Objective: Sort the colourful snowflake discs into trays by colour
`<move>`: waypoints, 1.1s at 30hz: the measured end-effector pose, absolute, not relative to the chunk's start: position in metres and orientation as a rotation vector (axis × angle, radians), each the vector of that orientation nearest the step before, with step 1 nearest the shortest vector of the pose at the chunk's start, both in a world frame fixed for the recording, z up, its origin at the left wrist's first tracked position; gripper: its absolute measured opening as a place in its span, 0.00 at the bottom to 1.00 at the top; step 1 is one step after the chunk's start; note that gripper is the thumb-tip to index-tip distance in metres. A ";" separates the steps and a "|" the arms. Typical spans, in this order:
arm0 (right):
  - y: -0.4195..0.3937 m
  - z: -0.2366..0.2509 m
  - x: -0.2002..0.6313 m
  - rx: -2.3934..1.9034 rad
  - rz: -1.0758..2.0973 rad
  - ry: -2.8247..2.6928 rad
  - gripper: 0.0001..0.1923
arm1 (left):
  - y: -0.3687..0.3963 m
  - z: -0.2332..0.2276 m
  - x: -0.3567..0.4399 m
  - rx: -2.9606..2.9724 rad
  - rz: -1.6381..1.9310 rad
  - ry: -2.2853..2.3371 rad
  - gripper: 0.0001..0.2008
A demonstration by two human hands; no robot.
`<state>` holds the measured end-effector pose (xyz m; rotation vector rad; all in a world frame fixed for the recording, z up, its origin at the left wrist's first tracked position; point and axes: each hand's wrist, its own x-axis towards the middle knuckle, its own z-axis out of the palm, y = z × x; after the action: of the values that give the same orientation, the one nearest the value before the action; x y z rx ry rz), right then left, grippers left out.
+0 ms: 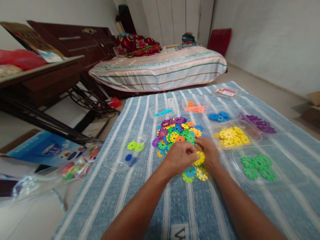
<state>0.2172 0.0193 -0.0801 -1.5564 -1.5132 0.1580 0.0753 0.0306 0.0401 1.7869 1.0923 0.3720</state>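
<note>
Blue-white striped cloth (pixel 140 200) spread on floor (pixel 262 83), carries everything. Centre: mixed pile of coloured flower discs (pixel 176 131). Clear trays on cloth: yellow discs (pixel 232 137), green discs (pixel 257 166), purple discs (pixel 260 124), blue discs (pixel 219 117), orange discs (pixel 194 108), cyan discs (pixel 162 113). Left tray (pixel 125 153): few lime and dark-blue discs. Far edge: tray with red-white label (pixel 226 92). Near edge: white tag (pixel 180 231), text unreadable. Plastic bag of discs (pixel 75 166) at left edge of cloth, partly on floor.

Blue-and-white striped cloth (pixel 140 186), multicoloured discs (pixel 176 131), perhaps purple ones (pixel 260 124) far right.
</note>
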 end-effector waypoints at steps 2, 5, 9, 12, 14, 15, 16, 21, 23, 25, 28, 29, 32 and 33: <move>0.018 -0.079 0.217 -1.612 0.177 -1.513 0.12 | 0.038 0.051 0.095 1.656 0.573 0.996 0.09; 0.018 -0.077 0.216 -1.659 0.163 -1.525 0.13 | 0.043 0.058 0.105 1.724 0.696 1.015 0.12; 0.020 -0.079 0.217 -1.588 0.151 -1.517 0.11 | 0.031 0.046 0.081 2.123 0.315 1.192 0.07; 0.022 -0.081 0.218 -1.558 0.155 -1.519 0.11 | 0.015 0.029 0.058 2.331 0.001 1.298 0.07; 0.022 -0.083 0.218 -1.557 0.152 -1.527 0.11 | 0.005 0.020 0.050 2.416 -0.102 1.347 0.08; 0.022 -0.083 0.218 -1.557 0.151 -1.527 0.11 | 0.001 0.016 0.048 2.442 -0.130 1.360 0.08; 0.022 -0.083 0.218 -1.556 0.149 -1.525 0.11 | -0.002 0.014 0.047 2.457 -0.147 1.369 0.09; 0.022 -0.082 0.218 -1.540 0.154 -1.529 0.11 | -0.009 0.010 0.049 2.441 -0.150 1.378 0.09; 0.022 -0.081 0.218 -1.537 0.155 -1.533 0.12 | -0.009 0.010 0.049 2.407 -0.164 1.375 0.10; 0.022 -0.081 0.218 -1.540 0.148 -1.532 0.12 | -0.009 0.010 0.049 2.381 -0.176 1.381 0.11; 0.022 -0.081 0.217 -1.549 0.129 -1.533 0.12 | -0.009 0.007 0.049 2.389 -0.158 1.375 0.13; 0.022 -0.081 0.217 -1.550 0.124 -1.536 0.12 | -0.009 0.006 0.049 2.395 -0.148 1.371 0.12; 0.022 -0.082 0.217 -1.551 0.127 -1.541 0.12 | -0.010 0.004 0.049 2.386 -0.143 1.372 0.10; 0.022 -0.082 0.217 -1.553 0.130 -1.538 0.12 | -0.011 0.005 0.049 2.374 -0.144 1.376 0.09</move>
<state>0.2172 0.0223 -0.0822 -1.5535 -1.5378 0.1300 0.0487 -0.0108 0.0050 2.3745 1.3761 -0.1438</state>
